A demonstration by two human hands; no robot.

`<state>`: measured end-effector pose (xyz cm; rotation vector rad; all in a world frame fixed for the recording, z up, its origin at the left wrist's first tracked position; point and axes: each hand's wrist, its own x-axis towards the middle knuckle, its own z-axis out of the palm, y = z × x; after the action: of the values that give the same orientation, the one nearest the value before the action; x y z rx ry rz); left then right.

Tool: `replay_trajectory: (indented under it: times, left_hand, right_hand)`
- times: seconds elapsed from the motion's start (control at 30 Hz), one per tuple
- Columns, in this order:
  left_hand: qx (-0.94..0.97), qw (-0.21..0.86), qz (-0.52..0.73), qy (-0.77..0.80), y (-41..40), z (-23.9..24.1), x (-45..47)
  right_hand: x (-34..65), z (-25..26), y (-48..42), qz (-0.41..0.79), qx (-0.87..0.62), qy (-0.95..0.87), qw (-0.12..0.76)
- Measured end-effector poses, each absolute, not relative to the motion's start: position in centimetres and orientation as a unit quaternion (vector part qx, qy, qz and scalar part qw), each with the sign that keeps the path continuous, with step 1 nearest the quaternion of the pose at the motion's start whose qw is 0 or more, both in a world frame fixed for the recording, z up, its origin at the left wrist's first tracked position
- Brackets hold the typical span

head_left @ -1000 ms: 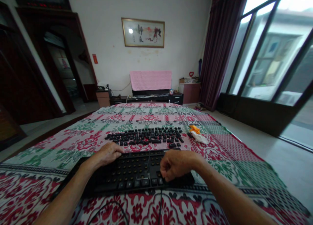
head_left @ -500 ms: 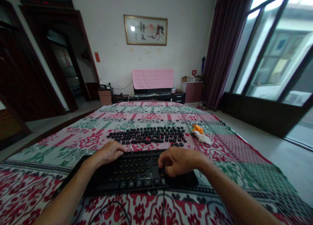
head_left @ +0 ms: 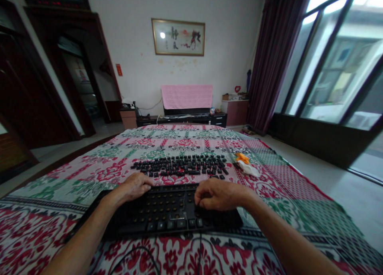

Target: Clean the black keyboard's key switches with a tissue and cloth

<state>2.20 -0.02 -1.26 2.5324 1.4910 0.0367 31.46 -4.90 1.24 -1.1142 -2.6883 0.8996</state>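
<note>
A black keyboard [head_left: 163,206] lies on the patterned cloth in front of me, most of its keycaps off and the bare key posts showing. A few keycaps [head_left: 170,224] are still seated along its near edge. My left hand [head_left: 136,186] grips the keyboard's far edge, left of the middle. Over the right part of the keyboard, my right hand [head_left: 220,193] is closed, thumb and fingers curled together. Whatever its fingertips pinch is hidden. Beyond the keyboard, loose black keycaps [head_left: 179,165] lie in rough rows.
An orange and white crumpled cloth [head_left: 248,169] lies right of the loose keycaps. The keyboard's cable [head_left: 143,249] curves over the near tablecloth [head_left: 170,259]. Past the table stand a low black cabinet [head_left: 220,119] and a pink cloth cover [head_left: 187,96].
My right hand has risen slightly away from me and its fingers have curled closer together. My left hand and the keyboard stay where they were.
</note>
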Motion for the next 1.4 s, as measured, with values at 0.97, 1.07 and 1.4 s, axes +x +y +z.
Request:
replay_trajectory:
  times: [0.97,1.07,1.4]
  left_hand:
    - [0.842,0.125,0.020,0.524,0.5,-1.8,1.8]
    - [0.842,0.127,0.025,0.524,0.5,-1.8,1.8]
    - [0.843,0.120,0.023,0.524,0.6,-1.9,1.7]
  right_hand:
    - [32.3,-0.1,-4.2,0.377,-0.396,-0.837,-0.007]
    - [32.2,0.2,-4.3,0.366,-0.399,-0.841,-0.013]
    - [32.1,0.7,-4.6,0.345,-0.416,-0.841,-0.032]
